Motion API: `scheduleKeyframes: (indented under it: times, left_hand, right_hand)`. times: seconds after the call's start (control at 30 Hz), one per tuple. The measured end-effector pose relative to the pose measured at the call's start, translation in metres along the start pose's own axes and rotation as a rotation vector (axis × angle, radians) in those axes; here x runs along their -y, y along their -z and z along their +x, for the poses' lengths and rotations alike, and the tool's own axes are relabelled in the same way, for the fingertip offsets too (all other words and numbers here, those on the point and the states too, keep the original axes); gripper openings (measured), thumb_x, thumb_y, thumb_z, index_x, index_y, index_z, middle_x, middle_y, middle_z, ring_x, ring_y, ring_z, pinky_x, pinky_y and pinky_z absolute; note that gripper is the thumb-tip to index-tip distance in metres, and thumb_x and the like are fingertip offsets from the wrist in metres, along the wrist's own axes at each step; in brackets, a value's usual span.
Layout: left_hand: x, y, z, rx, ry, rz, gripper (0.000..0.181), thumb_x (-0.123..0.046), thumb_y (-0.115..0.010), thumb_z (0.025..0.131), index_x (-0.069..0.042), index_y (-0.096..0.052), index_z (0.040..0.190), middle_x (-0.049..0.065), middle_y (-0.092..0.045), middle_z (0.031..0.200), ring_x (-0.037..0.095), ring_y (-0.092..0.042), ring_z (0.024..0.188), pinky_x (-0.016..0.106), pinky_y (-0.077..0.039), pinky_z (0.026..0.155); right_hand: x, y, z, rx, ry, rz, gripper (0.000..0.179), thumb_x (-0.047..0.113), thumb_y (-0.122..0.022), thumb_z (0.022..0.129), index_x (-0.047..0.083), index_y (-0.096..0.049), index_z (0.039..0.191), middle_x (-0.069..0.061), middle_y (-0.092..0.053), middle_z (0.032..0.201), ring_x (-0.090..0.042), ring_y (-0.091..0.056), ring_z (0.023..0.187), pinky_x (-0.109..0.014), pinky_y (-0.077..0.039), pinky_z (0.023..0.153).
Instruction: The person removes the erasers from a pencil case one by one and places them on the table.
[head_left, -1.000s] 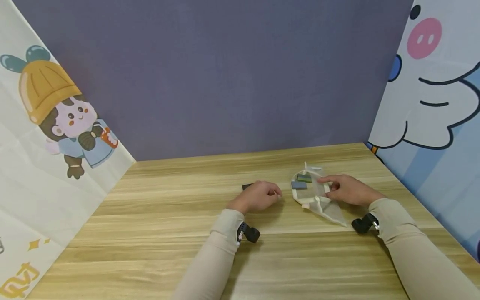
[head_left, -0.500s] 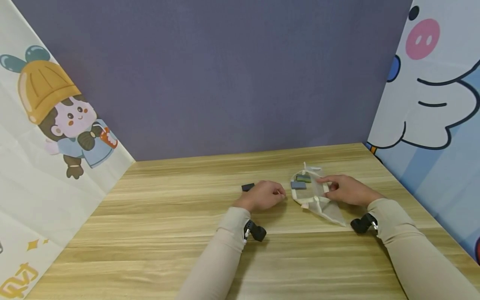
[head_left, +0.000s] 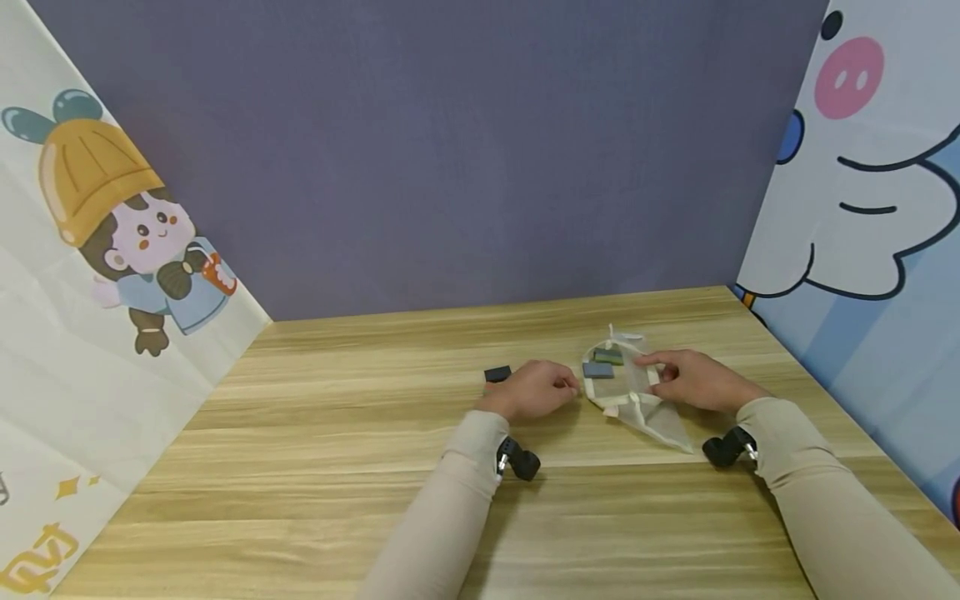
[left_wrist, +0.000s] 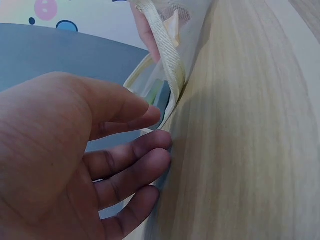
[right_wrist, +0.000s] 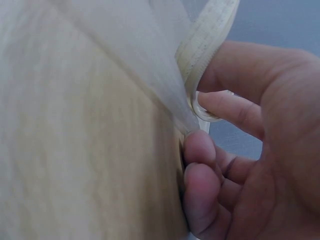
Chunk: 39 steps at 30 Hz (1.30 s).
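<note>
A translucent mesh bag (head_left: 651, 415) with cream-coloured edging lies on the table, its mouth facing left. Inside the mouth sit a blue-grey rectangular block (head_left: 598, 370) and a green one (head_left: 608, 357). My right hand (head_left: 699, 380) pinches the bag's edging at its right side; the right wrist view shows the cream band (right_wrist: 207, 42) between thumb and fingers. Just left of the mouth hovers my left hand (head_left: 534, 389), its fingers loosely bent and holding nothing visible. In the left wrist view its fingertips (left_wrist: 159, 162) are close to the bag's rim.
Behind my left hand a small black block (head_left: 497, 374) lies on the wood-grain table (head_left: 337, 467). A grey-purple panel (head_left: 450, 150) rises at the back. Printed cloths with cartoon figures stand at the left and right sides.
My left hand has moved rightward from beside the black block toward the bag's mouth, uncovering more of that block. My right hand and the bag stay in place.
</note>
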<state>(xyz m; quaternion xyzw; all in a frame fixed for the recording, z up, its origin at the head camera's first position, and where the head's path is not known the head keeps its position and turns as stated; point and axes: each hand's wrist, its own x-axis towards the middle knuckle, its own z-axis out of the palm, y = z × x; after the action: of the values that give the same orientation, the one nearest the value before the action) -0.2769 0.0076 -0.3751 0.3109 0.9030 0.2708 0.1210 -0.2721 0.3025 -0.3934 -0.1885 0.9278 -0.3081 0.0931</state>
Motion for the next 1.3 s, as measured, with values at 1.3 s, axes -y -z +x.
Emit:
scheduleKeyframes:
  times: [1.3]
  left_hand:
    - [-0.010, -0.014, 0.029, -0.015, 0.010, 0.191, 0.045, -0.042, -0.049, 0.093, -0.024, -0.046, 0.134, -0.009, -0.039, 0.131, 0.007, -0.050, 0.101, 0.030, -0.044, 0.085]
  right_hand:
    - [0.000, 0.000, 0.003, 0.000, -0.035, -0.019, 0.054, 0.024, -0.065, 0.086, 0.012, -0.048, 0.136, -0.003, -0.053, 0.073, -0.016, -0.044, 0.058, -0.029, -0.037, 0.052]
